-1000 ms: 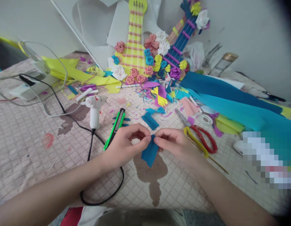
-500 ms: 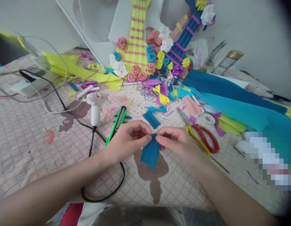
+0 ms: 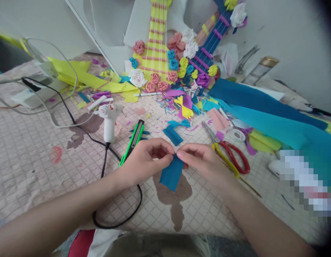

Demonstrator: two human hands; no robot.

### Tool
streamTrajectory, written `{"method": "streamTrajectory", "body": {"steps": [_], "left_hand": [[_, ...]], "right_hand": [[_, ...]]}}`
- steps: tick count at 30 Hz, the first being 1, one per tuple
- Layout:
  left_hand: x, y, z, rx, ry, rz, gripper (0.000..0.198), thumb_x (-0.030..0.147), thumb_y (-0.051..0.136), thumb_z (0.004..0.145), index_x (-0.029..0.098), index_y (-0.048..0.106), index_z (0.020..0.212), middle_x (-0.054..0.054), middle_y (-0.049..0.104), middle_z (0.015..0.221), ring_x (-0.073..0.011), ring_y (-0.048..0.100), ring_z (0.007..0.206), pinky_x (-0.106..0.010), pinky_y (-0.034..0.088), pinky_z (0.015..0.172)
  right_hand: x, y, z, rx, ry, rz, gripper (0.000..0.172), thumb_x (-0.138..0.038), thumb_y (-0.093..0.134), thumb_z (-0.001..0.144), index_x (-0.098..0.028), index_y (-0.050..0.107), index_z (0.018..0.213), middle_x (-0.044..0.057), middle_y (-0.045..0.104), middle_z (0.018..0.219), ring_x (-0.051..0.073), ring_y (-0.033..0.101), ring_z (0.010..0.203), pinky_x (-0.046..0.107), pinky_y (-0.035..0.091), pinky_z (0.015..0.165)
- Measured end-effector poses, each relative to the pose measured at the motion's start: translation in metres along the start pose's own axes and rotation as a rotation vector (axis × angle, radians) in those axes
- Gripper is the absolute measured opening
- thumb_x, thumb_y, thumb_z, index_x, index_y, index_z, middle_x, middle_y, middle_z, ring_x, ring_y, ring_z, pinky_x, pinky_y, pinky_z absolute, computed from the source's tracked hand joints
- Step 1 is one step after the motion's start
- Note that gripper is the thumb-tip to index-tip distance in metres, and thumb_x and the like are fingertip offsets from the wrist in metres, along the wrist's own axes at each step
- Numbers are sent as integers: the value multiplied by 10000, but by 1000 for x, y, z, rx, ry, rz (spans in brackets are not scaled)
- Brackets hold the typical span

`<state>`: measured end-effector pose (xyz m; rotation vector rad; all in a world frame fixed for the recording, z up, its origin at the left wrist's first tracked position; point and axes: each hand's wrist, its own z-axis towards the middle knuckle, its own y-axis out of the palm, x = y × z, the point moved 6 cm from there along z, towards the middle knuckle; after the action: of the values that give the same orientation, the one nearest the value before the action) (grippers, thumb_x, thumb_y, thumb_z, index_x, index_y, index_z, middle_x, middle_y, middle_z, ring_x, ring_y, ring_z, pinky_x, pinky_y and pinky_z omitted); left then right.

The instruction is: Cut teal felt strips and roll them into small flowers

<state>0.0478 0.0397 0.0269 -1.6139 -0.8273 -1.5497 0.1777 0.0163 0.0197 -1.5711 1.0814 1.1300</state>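
A small piece of blue crepe paper [image 3: 172, 175] hangs down between my hands, its top edge pinched on both sides. My left hand [image 3: 152, 157] grips the upper left of it between thumb and fingers. The upper right corner is pinched by my right hand [image 3: 199, 159]. Just beyond my fingertips lies another blue crepe paper strip [image 3: 173, 135]. A green utility knife [image 3: 132, 142] rests beside my left hand, and scissors [image 3: 229, 155] with red and yellow handles lie next to my right hand.
A white glue gun [image 3: 109, 123] stands at left, its black cord [image 3: 140, 200] looping under my left forearm. Behind are a yellow paper guitar [image 3: 156, 53], a blue one [image 3: 208, 53], and many scraps. Blue paper sheets [image 3: 261, 110] cover the right side.
Both hands stay nearly in place, still pinching the blue paper. Its top looks spread a little wider between my fingertips, and its lower end has shifted slightly.
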Motion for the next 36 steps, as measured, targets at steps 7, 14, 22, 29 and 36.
{"method": "streamTrajectory", "body": {"steps": [7,14,22,29,36], "left_hand": [[-1,3,-2,-34,1,-13,27,104,590,740,113,598,764,4,598,706,-75,559,634,-166,457,559],[-4,3,-2,-64,9,-14,49,100,591,744,119,574,786,14,581,726,-64,559,645,-156,460,573],[-4,4,-1,-69,-24,-23,43,122,579,755,114,570,797,-1,592,730,-84,582,661,-179,468,593],[-6,4,-2,-64,-34,-19,44,98,577,740,119,574,779,9,584,713,-74,568,642,-168,456,575],[-4,4,-1,-64,-42,-15,59,86,581,722,119,569,770,13,581,709,-68,564,636,-156,448,559]], "right_hand": [[3,1,2,-9,-2,-17,179,-344,648,756,-168,648,722,3,604,680,120,532,647,247,413,582],[6,1,1,-12,3,-54,126,-281,617,773,-169,632,719,3,606,698,122,543,650,252,416,584],[4,1,0,-6,11,36,201,-309,586,810,-180,617,660,-31,543,585,86,507,569,209,406,531],[5,2,2,-39,47,25,162,-306,613,784,-172,637,696,-25,566,617,87,515,579,213,409,541],[6,2,1,-36,59,-24,108,-239,582,769,-166,631,706,-27,569,615,85,524,555,220,410,536]]}}
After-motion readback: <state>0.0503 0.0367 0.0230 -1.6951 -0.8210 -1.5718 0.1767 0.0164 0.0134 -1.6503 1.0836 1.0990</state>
